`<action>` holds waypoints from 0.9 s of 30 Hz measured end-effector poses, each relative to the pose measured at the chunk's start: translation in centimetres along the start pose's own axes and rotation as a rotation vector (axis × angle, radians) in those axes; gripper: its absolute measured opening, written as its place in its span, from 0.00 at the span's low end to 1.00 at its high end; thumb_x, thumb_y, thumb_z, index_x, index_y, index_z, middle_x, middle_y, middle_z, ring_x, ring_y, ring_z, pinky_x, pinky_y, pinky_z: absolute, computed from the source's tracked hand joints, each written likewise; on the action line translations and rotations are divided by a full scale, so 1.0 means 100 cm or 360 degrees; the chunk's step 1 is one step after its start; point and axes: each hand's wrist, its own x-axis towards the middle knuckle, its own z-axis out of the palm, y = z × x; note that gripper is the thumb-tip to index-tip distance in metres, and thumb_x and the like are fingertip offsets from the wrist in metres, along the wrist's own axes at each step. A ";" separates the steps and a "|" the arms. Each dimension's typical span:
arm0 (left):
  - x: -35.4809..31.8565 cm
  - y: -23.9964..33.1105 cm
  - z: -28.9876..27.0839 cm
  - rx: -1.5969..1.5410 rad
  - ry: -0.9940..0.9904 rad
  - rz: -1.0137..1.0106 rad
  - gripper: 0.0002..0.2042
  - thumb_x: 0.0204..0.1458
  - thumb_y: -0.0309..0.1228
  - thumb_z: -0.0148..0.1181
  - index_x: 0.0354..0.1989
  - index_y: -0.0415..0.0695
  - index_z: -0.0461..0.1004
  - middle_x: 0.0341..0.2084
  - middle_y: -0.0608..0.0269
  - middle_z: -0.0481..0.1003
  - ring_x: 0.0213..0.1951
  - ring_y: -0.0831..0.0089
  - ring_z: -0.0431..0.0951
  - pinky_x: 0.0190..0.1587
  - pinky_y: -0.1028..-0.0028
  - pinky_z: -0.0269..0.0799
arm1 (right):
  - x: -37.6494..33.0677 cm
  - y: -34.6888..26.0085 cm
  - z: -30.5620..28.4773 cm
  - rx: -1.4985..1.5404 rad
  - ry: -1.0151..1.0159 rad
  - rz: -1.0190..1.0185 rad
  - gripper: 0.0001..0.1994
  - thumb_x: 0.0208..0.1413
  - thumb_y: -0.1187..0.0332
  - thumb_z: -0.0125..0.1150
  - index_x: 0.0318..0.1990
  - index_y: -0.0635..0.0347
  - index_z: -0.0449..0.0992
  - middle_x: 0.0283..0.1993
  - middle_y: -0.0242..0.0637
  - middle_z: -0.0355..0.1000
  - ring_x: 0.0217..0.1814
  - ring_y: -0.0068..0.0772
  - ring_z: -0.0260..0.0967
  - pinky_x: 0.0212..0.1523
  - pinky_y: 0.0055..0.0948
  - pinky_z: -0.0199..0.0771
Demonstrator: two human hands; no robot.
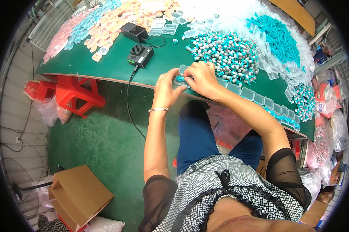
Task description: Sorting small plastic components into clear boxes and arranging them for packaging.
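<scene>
At the table's near edge, my left hand (167, 88) grips a small clear plastic case (183, 69) from its left side, the lid tilted up. A turquoise piece (179, 78) shows inside it. My right hand (202, 78) reaches in from the right, fingers pinched together over the case; what they hold is hidden. Just beyond the right hand lies a large heap of small grey-and-turquoise pieces (224, 52). To the right, a row of open clear cases (247, 93) runs along the edge, with turquoise pieces in their near halves.
Two black box-shaped devices (140, 56) with cables stand left of my hands on the green table (101, 69). Farther back are heaps of pink, blue and orange cases (105, 29) and turquoise slender pieces (277, 40). A red stool (76, 94) and a cardboard box (81, 195) are on the floor.
</scene>
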 end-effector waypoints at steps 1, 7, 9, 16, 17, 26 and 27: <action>0.000 0.000 0.000 0.0002 -0.0004 0.0002 0.31 0.33 0.25 0.72 0.52 0.41 0.69 0.44 0.56 0.75 0.48 0.57 0.73 0.50 0.63 0.70 | 0.002 -0.001 -0.001 -0.0035 -0.0068 0.0019 0.01 0.46 0.67 0.63 0.27 0.48 0.77 0.29 0.28 0.71 0.40 0.34 0.68 0.48 0.44 0.54; -0.002 -0.002 0.002 0.0028 0.0040 -0.0028 0.27 0.32 0.26 0.72 0.47 0.41 0.72 0.43 0.55 0.75 0.48 0.58 0.73 0.50 0.64 0.70 | 0.002 -0.006 -0.003 -0.0224 -0.0180 -0.0121 0.02 0.46 0.66 0.63 0.28 0.49 0.78 0.29 0.30 0.72 0.40 0.35 0.68 0.47 0.46 0.55; -0.002 -0.003 0.002 0.0034 0.0067 0.0008 0.26 0.32 0.25 0.72 0.46 0.41 0.73 0.42 0.56 0.75 0.47 0.58 0.73 0.49 0.64 0.70 | 0.005 -0.008 -0.008 -0.0304 -0.0272 -0.0158 0.03 0.46 0.66 0.62 0.29 0.50 0.79 0.29 0.30 0.72 0.41 0.35 0.68 0.47 0.46 0.55; -0.001 0.002 0.000 0.0011 0.0024 0.0016 0.27 0.32 0.25 0.71 0.46 0.42 0.72 0.40 0.57 0.76 0.44 0.58 0.73 0.47 0.64 0.70 | 0.017 -0.005 -0.008 -0.0095 -0.0413 -0.0116 0.06 0.43 0.66 0.62 0.31 0.51 0.79 0.32 0.32 0.75 0.39 0.37 0.71 0.46 0.48 0.57; -0.001 0.003 0.000 -0.0034 0.0031 -0.0002 0.27 0.32 0.24 0.71 0.46 0.42 0.71 0.40 0.57 0.76 0.44 0.58 0.73 0.48 0.63 0.70 | 0.017 -0.004 -0.006 -0.0094 -0.0422 -0.0114 0.05 0.43 0.66 0.61 0.30 0.50 0.79 0.32 0.32 0.75 0.40 0.37 0.71 0.45 0.48 0.57; -0.001 0.001 -0.001 -0.0030 0.0014 -0.0011 0.27 0.33 0.24 0.71 0.47 0.43 0.71 0.42 0.57 0.76 0.46 0.58 0.73 0.50 0.63 0.69 | 0.021 -0.002 0.002 -0.0171 -0.0418 -0.0062 0.05 0.43 0.67 0.62 0.31 0.50 0.79 0.31 0.32 0.76 0.39 0.37 0.73 0.44 0.47 0.57; 0.000 0.000 -0.001 -0.0013 0.0022 0.0007 0.27 0.33 0.25 0.71 0.47 0.43 0.72 0.42 0.57 0.76 0.47 0.58 0.73 0.50 0.63 0.69 | 0.023 -0.001 -0.003 -0.0171 -0.0417 -0.0062 0.05 0.43 0.67 0.62 0.31 0.50 0.79 0.31 0.32 0.76 0.39 0.37 0.73 0.44 0.47 0.57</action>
